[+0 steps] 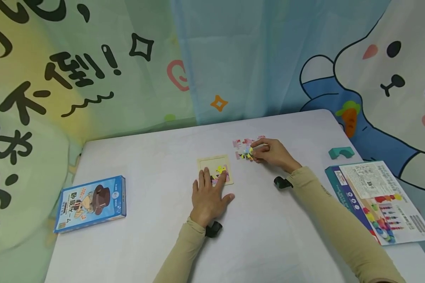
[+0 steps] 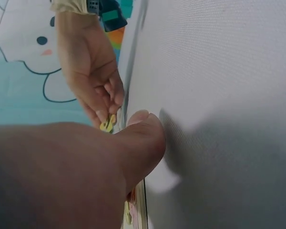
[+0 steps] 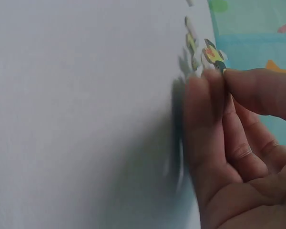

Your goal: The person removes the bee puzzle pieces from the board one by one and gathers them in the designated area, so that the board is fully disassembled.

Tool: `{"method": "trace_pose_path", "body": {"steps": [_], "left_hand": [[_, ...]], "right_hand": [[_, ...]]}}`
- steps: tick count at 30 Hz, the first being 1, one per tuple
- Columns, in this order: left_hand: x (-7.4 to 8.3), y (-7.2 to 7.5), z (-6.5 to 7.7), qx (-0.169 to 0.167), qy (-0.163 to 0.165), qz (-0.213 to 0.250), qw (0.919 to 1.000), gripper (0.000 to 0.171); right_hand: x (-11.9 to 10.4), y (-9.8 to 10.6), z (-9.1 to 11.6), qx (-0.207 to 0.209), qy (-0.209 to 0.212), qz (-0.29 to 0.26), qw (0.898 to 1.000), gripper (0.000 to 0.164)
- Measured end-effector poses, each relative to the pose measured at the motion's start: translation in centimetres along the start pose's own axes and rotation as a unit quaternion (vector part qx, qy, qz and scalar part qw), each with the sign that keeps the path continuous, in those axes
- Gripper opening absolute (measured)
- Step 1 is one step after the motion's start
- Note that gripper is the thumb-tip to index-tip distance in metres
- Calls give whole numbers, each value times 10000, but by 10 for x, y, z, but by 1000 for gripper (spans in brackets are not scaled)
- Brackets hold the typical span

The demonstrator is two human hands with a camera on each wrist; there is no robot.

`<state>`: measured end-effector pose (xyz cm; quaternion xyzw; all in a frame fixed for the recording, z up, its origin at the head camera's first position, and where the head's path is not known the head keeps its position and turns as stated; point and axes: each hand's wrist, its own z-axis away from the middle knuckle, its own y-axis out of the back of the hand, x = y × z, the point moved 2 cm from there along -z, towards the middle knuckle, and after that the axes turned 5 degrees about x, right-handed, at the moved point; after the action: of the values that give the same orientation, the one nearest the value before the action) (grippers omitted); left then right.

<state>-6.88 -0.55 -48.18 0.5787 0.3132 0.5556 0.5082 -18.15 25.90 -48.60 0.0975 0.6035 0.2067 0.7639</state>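
My left hand [image 1: 208, 201] lies with fingers spread and fairly straight over the near part of a small square puzzle tray [image 1: 212, 160]. Yellow and pink puzzle pieces fitted in the tray show between the fingers, the rest hidden under them. Beyond the tray to the right, my right hand [image 1: 274, 154] pinches a small yellow-and-black puzzle piece [image 3: 212, 53] between thumb and fingertips. This hand is close over a group of loose pink and yellow puzzle pieces [image 1: 237, 144] on the white table. In the left wrist view, the left thumb [image 2: 145, 138] stands out near the tabletop.
A blue box [image 1: 88, 202] with a cartoon figure in a brown hat lies on the left. At the right edge is a white-and-purple box [image 1: 379, 200], with a teal arch-shaped block [image 1: 341, 152] behind it. A printed curtain [image 1: 233, 59] hangs along the table's back.
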Motion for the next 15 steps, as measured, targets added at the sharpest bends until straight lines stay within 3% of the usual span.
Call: {"method": "trace_pose_path", "body": {"steps": [10,15], "left_hand": [[-1,-5,1,80,-74,-92,9999,78],[1,-1,2,129,-91,-141,9998,77]], "right_hand": [[6,4,0,592,296,1155,9911,29],[9,3,1,754,397,1426,9861,29]]}}
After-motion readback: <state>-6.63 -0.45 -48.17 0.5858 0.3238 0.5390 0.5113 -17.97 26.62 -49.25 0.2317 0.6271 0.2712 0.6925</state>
